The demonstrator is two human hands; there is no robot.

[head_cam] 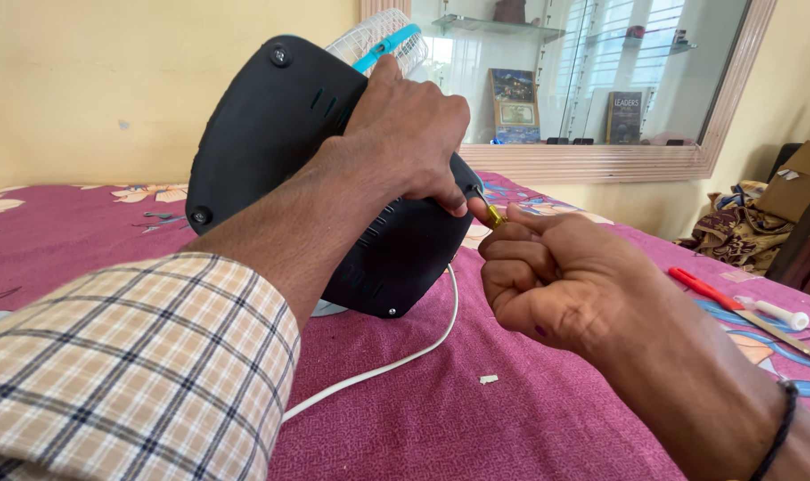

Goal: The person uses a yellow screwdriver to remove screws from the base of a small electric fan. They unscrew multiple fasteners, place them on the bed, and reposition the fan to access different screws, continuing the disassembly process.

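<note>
Fan base (pixel 271 160), black, tilted on the bedspread (pixel 476 419). Left hand (pixel 405 134) grips its upper edge. Right hand (pixel 548 276), fisted around a yellow-handled screwdriver (pixel 492 214), sits just right of the base; shaft points up-left into its right rim.

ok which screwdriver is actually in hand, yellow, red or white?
The yellow-handled screwdriver, gripped in the right hand at the fan base. The red and white ones lie on the bedspread.
</note>
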